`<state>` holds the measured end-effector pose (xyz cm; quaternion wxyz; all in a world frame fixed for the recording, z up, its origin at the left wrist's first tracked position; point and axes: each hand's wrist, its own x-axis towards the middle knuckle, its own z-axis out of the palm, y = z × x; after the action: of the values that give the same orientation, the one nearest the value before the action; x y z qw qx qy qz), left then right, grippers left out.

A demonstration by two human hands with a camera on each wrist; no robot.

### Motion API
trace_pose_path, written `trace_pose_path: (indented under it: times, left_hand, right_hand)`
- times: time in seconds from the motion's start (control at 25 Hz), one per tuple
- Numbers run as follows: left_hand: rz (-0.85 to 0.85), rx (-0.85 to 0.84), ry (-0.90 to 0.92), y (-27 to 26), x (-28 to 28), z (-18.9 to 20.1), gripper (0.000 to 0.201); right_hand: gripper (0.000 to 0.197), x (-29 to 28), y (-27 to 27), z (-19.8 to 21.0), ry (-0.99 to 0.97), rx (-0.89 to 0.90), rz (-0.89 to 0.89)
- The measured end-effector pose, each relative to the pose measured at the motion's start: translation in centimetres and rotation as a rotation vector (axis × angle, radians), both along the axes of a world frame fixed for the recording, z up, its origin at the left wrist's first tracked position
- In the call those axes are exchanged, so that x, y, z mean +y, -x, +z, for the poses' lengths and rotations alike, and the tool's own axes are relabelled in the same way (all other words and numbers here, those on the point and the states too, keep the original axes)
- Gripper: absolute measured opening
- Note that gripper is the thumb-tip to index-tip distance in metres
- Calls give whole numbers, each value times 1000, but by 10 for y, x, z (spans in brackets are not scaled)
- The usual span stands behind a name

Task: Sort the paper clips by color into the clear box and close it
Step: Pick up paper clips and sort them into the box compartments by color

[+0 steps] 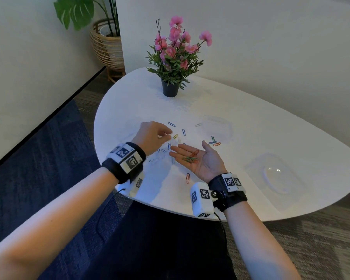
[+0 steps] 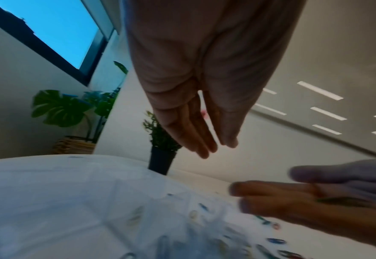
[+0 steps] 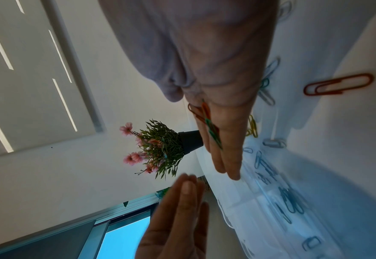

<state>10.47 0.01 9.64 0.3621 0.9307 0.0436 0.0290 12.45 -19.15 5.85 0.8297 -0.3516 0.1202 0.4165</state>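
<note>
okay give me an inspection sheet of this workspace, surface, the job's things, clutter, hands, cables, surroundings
Surface: white rounded table, glossy.
Job's things: coloured paper clips scattered mid-table; one red clip near the front edge; clear box under the hands, blue clips inside; clear lid lies apart at the right.
Clutter: potted pink flowers at the table's back.
Hands: left hand hovers over the clips, what its fingertips hold cannot be told; right hand palm up, carrying green and red clips.
Cables: black wires hang from the wrist cameras.
Surroundings: leafy plant in wicker basket, window, carpet.
</note>
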Motion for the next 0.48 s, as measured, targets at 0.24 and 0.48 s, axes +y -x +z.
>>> trace_pose_path:
  times: [0.24, 0.48]
  left_hand:
    - [-416, 65, -75, 22, -42, -5, 27]
    - [-279, 85, 178, 23, -35, -6, 29]
  right_hand:
    - [77, 10, 6, 4, -41, 10, -16]
    - [72, 14, 8, -1, -66, 41, -45]
